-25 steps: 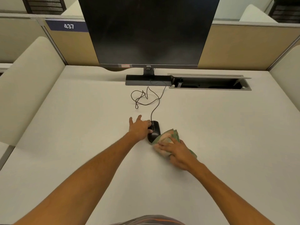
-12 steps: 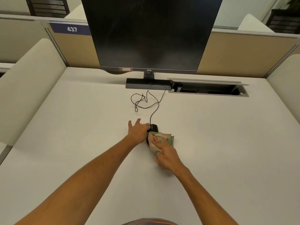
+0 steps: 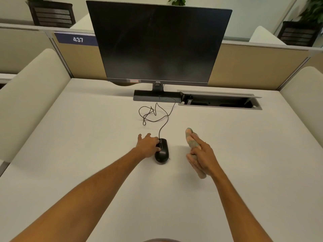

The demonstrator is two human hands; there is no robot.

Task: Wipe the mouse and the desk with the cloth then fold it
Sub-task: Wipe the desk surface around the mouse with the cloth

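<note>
A black wired mouse (image 3: pixel 162 151) lies on the white desk (image 3: pixel 87 145) in front of the monitor. My left hand (image 3: pixel 147 144) rests against the mouse's left side, thumb touching it and fingers spread on the desk. My right hand (image 3: pixel 201 154) is to the right of the mouse, apart from it, gripping a bunched green and peach cloth (image 3: pixel 190 139). The cloth sticks out beyond my fingertips and below my palm. The hand and cloth look lifted slightly off the desk.
A black monitor (image 3: pixel 157 44) stands at the back on a flat base (image 3: pixel 155 97). The mouse cable (image 3: pixel 153 114) loops between base and mouse. An open cable tray (image 3: pixel 220 102) is set into the desk at the back right. Padded partitions flank both sides.
My right hand has pulled the cloth off the mouse and swung right, away from it. My left hand stays at the mouse's left side. The camera has tilted up a little.
</note>
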